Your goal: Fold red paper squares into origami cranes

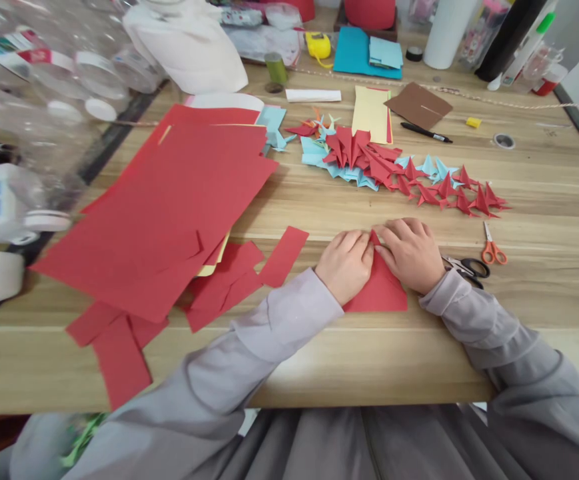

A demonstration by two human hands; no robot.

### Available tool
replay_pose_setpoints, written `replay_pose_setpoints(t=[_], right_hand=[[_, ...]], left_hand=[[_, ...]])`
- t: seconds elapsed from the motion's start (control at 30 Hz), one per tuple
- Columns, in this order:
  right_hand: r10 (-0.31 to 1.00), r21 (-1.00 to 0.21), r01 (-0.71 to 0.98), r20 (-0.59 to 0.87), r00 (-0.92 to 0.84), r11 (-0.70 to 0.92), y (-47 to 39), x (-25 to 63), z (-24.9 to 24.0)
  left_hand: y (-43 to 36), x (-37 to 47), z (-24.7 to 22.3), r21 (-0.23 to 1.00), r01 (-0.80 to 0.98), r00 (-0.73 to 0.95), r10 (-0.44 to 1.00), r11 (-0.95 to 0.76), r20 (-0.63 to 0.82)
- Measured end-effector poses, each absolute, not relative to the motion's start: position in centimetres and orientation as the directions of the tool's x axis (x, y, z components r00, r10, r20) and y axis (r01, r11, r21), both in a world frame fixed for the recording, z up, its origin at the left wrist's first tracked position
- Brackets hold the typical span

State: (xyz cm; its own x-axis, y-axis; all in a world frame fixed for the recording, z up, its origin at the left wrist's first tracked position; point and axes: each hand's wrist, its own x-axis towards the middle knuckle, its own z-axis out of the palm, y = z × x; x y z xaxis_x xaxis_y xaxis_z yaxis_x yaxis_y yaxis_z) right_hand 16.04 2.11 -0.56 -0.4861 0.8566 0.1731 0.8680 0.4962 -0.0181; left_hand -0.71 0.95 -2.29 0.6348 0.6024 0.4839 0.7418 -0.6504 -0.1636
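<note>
- Left hand (345, 261) and right hand (410, 252) press flat, fingers curled, on a red paper (378, 291) left of the scissors (469, 268).
- The hands hide the paper's upper part; fingertips tucked out of sight.

We see a red paper (380, 291) folded into a triangle, lying flat near the front edge of the worktop (519, 220). Its tip points away from us, pinned under both hands.

Left hand (346, 261) and right hand (412, 253) lie palm-down, fingers meeting.
</note>
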Motion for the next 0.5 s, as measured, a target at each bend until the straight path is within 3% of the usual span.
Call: replay_pose_setpoints(t=[0.17,0.5], right_hand=[[0.853,0.015,0.865,0.16,-0.497,0.501,2.06,16.04,-0.34],[0.853,0.076,0.86,0.109,-0.51,0.504,1.79,15.65,0.31]], left_hand=[[1.27,-0.68,-2.36,-0.175,0.737,0.636,0.583,-0.653,0.505],[1.62,-1.04,-1.97,-0.08,0.715,0.656,0.628,-0.694,0.418]])
